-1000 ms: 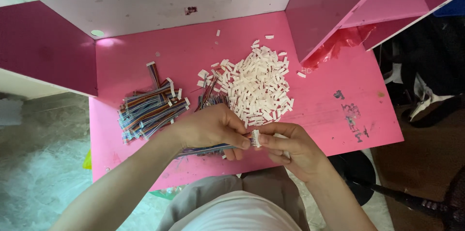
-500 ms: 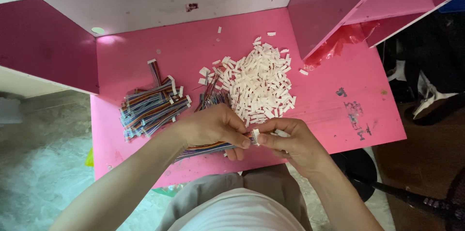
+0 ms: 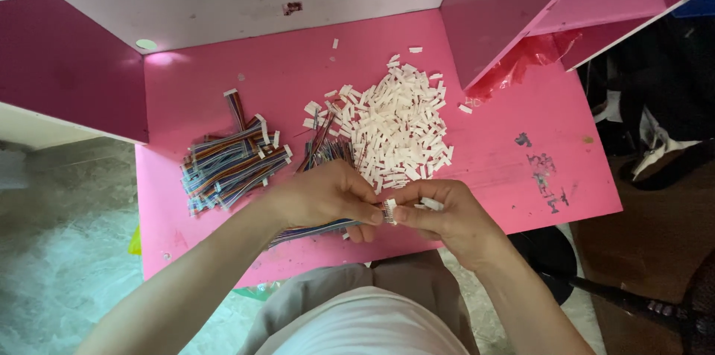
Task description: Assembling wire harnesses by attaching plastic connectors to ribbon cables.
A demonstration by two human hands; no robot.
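Observation:
My left hand (image 3: 328,195) grips a multicoloured ribbon cable (image 3: 309,230) near its end, the cable trailing down-left under my wrist. My right hand (image 3: 443,213) pinches a small white plastic connector (image 3: 389,210) against the cable's end, with another white piece (image 3: 432,204) tucked in its fingers. Both hands meet just above the near edge of the pink table (image 3: 514,176). A heap of small white connectors (image 3: 398,128) lies just beyond my hands.
A bundle of finished multicoloured cables (image 3: 227,161) lies on the table's left. More loose cables (image 3: 328,150) lie beside the white heap. Pink panels (image 3: 521,12) and a red plastic bag (image 3: 521,68) stand at the back right; a dark pink panel (image 3: 67,72) at the left.
My hands have drawn slightly closer together at the cable's end; the connector stays pinched between them. The heaps on the table have not moved.

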